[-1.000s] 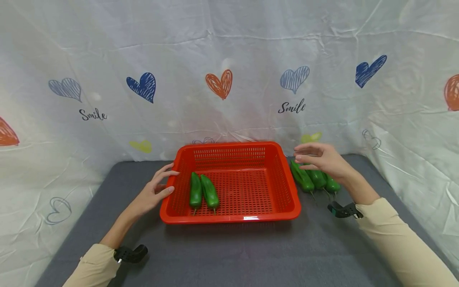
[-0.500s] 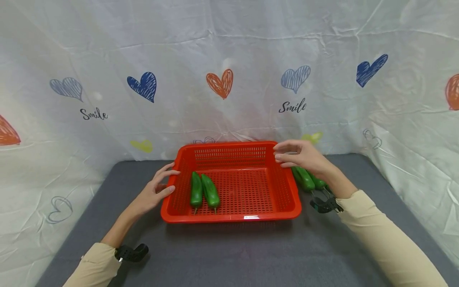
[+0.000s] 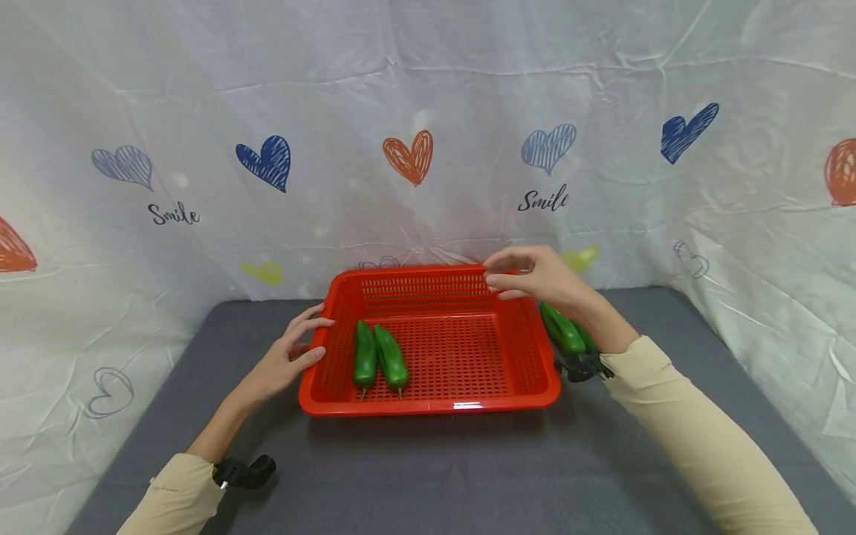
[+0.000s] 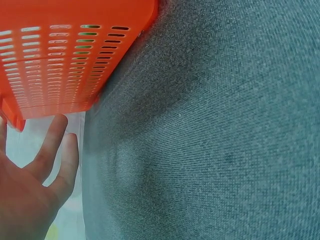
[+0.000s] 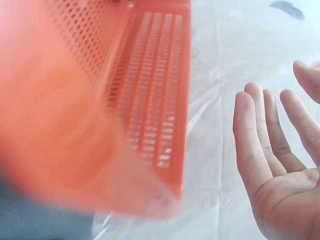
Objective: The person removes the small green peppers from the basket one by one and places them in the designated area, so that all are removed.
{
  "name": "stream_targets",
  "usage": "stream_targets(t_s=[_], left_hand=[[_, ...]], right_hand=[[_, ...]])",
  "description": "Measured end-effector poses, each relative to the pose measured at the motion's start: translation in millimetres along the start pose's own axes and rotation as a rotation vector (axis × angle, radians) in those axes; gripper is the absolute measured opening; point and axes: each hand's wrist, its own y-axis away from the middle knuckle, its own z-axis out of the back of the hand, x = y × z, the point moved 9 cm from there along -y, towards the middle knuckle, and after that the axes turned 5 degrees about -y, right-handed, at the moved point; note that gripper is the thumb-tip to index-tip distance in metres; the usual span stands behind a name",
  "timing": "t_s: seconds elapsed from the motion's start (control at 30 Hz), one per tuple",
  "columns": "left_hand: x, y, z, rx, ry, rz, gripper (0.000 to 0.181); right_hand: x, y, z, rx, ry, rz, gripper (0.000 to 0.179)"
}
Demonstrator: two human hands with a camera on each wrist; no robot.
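A red plastic basket (image 3: 435,405) with slotted walls stands in the middle of the table in the head view. Two long green chili peppers (image 3: 365,355) lie side by side in its left part, stems toward the near rim. My left hand (image 3: 284,360) rests at the basket's left rim, its fingers relaxed and spread. In the left wrist view, straight fingers (image 4: 47,150) show beside the outer wall. Over the basket's back right corner hovers my right hand (image 3: 535,276), palm bare and fingers gently bent in the right wrist view, holding nothing.
More green peppers (image 3: 562,331) lie outside the basket on its right, partly hidden by my right wrist. A dark grey cloth (image 3: 428,475) covers the table. Behind hangs a white curtain (image 3: 468,89) printed with hearts.
My right hand has moved left from above the peppers on the right to the basket's back right corner. The left hand and the basket stay put.
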Motion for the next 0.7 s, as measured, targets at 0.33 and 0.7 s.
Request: stream_targets(t_s=[0.33,0.7], left_hand=[[-0.5,1.0,-0.1,0.003,0.009,-0.005,0.043],[1.2,0.2,0.0,0.004,0.007,0.006,0.043]], right_hand=[[18,-22.1,-32,0.058,-0.079,0.071,0.029],[10,-47.3,-63,0.105,-0.147,0.044,0.028]])
